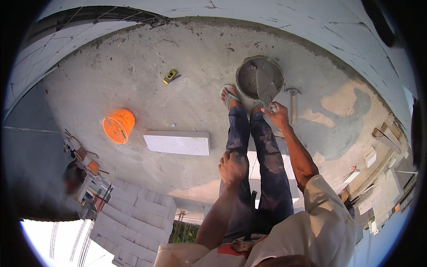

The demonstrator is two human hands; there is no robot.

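Note:
My right hand (278, 115) is closed round the handle of a trowel (265, 90). The mortar-coated blade reaches into a round basin (282, 76) of wet grey mortar (250, 80), beyond my sandalled feet. On my knee rests my left hand (232, 167), its fingers bent loosely over the dark trouser leg and holding nothing. A hammer (293, 105) lies on the concrete floor just right of the basin and my right hand.
A white block (178, 143) lies left of my legs, near an orange bucket (118, 126). Farther off is a yellow and black tape measure (170, 76). Stacked white blocks (138, 218) stand at lower left. A pale wall (284, 22) curves round the far side.

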